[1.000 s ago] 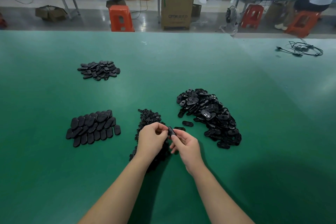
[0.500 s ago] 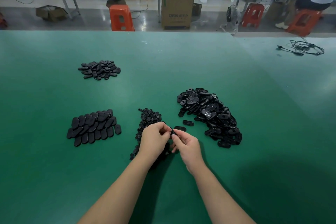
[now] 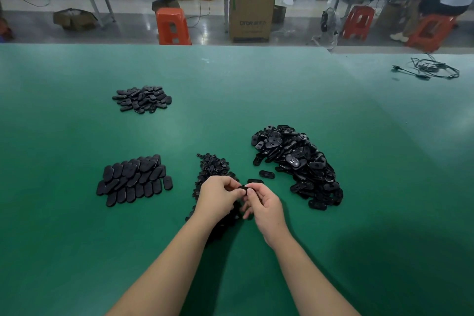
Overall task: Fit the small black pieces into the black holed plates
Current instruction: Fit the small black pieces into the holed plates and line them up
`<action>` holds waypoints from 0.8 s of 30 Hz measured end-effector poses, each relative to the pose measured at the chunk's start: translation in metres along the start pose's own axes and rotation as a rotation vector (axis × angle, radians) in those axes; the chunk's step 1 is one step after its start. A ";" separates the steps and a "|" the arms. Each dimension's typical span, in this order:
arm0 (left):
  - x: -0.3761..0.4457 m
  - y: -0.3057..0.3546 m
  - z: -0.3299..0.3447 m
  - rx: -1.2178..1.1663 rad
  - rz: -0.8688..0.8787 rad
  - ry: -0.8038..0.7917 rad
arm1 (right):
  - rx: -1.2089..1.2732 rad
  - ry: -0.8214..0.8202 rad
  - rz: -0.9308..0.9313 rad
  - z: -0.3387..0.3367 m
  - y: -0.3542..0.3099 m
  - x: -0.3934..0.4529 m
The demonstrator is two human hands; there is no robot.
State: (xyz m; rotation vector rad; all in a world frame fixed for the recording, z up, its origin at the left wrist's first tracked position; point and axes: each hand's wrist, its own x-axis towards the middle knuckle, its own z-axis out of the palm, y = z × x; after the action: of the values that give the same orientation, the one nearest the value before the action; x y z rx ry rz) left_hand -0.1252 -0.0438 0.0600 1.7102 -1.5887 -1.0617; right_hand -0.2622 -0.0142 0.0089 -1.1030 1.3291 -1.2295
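Green mat (image 3: 333, 251) carries everything. Left hand (image 3: 218, 200) and right hand (image 3: 264, 206) meet, fingertips pinching one plate (image 3: 242, 188) between them, likely seating a piece. Pieces (image 3: 213, 165) lie under and just beyond the left fingers for quick reach; plates (image 3: 295, 161) pile right; laid rows (image 3: 133, 179) left.

Both forearms are bare to the frame's lower edge, no sleeves showing. The left hand (image 3: 218, 197) and right hand (image 3: 265, 206) wear no gloves, rings or watch.
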 end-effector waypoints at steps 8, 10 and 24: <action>-0.002 0.003 0.006 -0.026 -0.034 0.008 | -0.037 0.021 -0.005 0.000 -0.001 0.001; -0.002 0.004 0.007 -0.003 -0.021 0.017 | -0.037 0.022 -0.009 -0.001 -0.002 0.001; -0.007 0.009 0.010 0.085 0.046 0.057 | -0.010 0.049 0.008 -0.001 -0.005 -0.001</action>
State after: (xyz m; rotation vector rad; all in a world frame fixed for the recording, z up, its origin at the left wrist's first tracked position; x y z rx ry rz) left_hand -0.1386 -0.0375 0.0632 1.7352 -1.6501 -0.9265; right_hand -0.2627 -0.0137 0.0141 -1.0796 1.3767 -1.2530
